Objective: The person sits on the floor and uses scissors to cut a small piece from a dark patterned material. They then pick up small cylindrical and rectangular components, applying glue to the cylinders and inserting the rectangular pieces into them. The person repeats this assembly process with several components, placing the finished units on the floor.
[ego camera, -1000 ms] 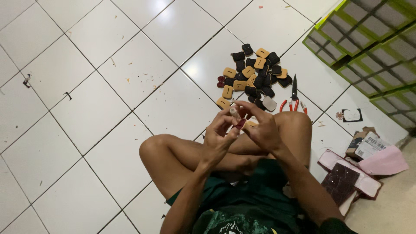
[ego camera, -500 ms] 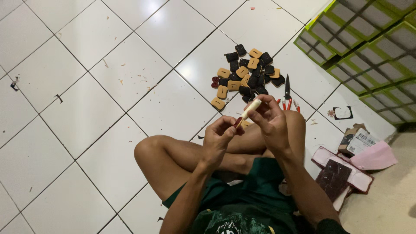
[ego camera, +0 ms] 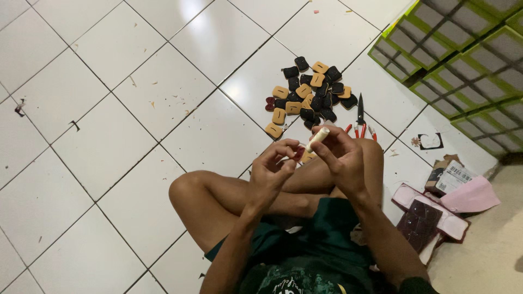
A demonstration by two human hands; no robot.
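My right hand (ego camera: pixel 340 158) pinches a light, stiff cream tube (ego camera: pixel 317 139) mid-barrel; my left hand (ego camera: pixel 275 166) pinches a small dark red piece (ego camera: pixel 299 153).

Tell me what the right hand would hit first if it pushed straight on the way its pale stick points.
Probably the pile of black and tan pieces on the floor. The right hand aims its pale stick up and away from the body, toward that pile. Depth is unclear, so it might pass above them.

There is just one camera, worn on the person's head. It looks straight down at the white tiled floor (ego camera: pixel 109 136). The hands (ego camera: pixel 310 163) and crossed legs (ego camera: pixel 234 201) are close, low in the picture. The green crates (ego camera: pixel 463 65) sit at the far top corner.
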